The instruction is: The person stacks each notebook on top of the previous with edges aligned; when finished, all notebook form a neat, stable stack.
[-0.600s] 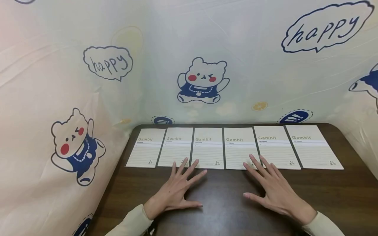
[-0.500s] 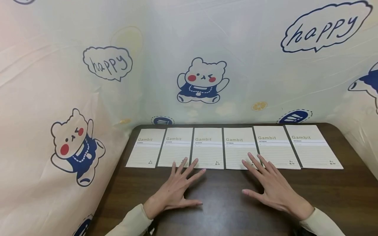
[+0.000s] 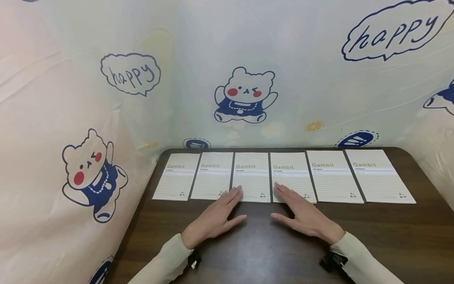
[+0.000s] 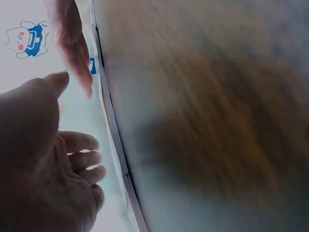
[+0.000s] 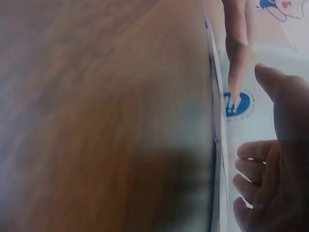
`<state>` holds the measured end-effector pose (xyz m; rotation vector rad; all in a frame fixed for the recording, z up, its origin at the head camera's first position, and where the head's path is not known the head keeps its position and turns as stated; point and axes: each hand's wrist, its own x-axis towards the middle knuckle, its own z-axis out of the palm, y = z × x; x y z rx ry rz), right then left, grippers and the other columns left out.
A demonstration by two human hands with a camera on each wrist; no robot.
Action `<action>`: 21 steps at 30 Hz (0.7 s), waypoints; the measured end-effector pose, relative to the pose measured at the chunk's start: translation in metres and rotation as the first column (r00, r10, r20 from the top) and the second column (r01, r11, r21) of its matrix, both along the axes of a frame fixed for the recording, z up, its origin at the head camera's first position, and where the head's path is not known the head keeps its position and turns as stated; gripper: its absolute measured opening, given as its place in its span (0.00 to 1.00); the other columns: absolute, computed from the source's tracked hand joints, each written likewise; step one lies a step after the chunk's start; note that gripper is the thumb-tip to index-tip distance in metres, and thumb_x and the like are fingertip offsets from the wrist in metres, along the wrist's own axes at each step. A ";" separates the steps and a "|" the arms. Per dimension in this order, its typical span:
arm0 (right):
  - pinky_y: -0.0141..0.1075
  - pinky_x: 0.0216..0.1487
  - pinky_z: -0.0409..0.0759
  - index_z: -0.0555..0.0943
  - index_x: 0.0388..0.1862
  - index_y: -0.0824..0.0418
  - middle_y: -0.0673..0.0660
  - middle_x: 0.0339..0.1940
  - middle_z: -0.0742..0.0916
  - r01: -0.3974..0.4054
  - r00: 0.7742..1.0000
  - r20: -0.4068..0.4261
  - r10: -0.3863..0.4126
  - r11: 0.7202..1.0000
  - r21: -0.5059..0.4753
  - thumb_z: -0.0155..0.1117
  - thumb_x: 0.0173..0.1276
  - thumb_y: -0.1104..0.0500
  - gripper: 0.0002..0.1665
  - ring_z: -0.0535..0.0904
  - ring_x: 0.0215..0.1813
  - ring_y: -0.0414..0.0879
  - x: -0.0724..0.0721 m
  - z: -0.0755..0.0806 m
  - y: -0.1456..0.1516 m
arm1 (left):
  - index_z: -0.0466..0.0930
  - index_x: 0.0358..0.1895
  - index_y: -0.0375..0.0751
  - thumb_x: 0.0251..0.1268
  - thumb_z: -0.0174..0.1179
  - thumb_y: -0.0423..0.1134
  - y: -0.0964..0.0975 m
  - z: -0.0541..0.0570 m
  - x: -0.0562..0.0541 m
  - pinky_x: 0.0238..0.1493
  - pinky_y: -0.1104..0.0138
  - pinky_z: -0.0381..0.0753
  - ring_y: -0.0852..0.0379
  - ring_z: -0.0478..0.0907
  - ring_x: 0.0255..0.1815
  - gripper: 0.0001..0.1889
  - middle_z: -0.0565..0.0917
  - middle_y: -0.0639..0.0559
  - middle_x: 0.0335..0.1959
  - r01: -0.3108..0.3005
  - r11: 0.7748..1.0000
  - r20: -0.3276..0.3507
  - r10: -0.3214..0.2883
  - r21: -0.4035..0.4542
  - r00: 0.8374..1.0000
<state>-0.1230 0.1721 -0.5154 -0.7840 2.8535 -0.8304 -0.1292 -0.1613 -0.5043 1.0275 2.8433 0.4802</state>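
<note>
Left hand and right hand, straight-fingered, hang over the near edges of white rectangular paper notebooks (dark wood-grain worktop between thumbs).

Left sleeve: of pale cream colour, long, ending just behind the left hand
Left wrist device: small, black, with a whitish spot, behind the hand
Right sleeve: also pale cream, with folds behind the right hand
Right wrist device: black, blocky, its details too dark to tell
</note>
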 end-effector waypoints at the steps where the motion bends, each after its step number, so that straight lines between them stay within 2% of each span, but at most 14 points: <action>1: 0.61 0.81 0.62 0.56 0.86 0.51 0.51 0.88 0.60 -0.028 1.000 0.008 0.028 1.000 -0.002 0.56 0.73 0.26 0.53 0.57 0.87 0.56 -0.002 -0.001 -0.005 | 0.52 0.85 0.41 0.80 0.41 0.69 0.002 0.000 -0.001 0.84 0.47 0.58 0.48 0.51 0.88 0.44 0.51 0.48 0.88 -0.007 1.000 0.016 0.007 -0.010 1.000; 5: 0.59 0.83 0.60 0.56 0.86 0.50 0.52 0.87 0.61 -0.125 0.991 0.045 0.124 0.992 0.009 0.55 0.74 0.26 0.52 0.56 0.87 0.53 -0.005 -0.004 -0.019 | 0.53 0.84 0.39 0.81 0.40 0.68 0.006 -0.001 -0.003 0.85 0.48 0.57 0.48 0.51 0.88 0.43 0.52 0.46 0.87 -0.018 0.998 0.084 0.023 -0.060 0.996; 10: 0.58 0.83 0.60 0.58 0.86 0.51 0.52 0.87 0.62 -0.146 0.988 0.061 0.144 0.989 0.021 0.56 0.73 0.26 0.53 0.55 0.87 0.53 0.002 -0.005 -0.025 | 0.54 0.84 0.38 0.81 0.41 0.67 0.011 0.002 0.003 0.84 0.49 0.59 0.47 0.52 0.88 0.43 0.53 0.45 0.87 -0.031 0.996 0.132 0.043 -0.088 0.990; 15: 0.56 0.80 0.67 0.58 0.86 0.52 0.53 0.87 0.62 -0.181 0.983 0.041 0.179 0.982 0.050 0.56 0.75 0.28 0.51 0.58 0.87 0.52 0.017 -0.003 -0.024 | 0.55 0.83 0.39 0.80 0.43 0.67 0.012 0.008 0.019 0.84 0.49 0.59 0.48 0.52 0.87 0.43 0.54 0.45 0.87 -0.036 0.991 0.162 0.058 -0.132 0.985; 21: 0.54 0.74 0.74 0.60 0.85 0.52 0.54 0.85 0.66 -0.213 0.977 0.046 0.210 0.975 0.066 0.55 0.76 0.29 0.49 0.63 0.84 0.51 0.037 0.001 -0.025 | 0.62 0.80 0.36 0.80 0.49 0.65 0.010 0.015 0.040 0.80 0.48 0.66 0.47 0.61 0.84 0.41 0.61 0.43 0.84 -0.005 0.984 0.127 0.028 -0.176 0.992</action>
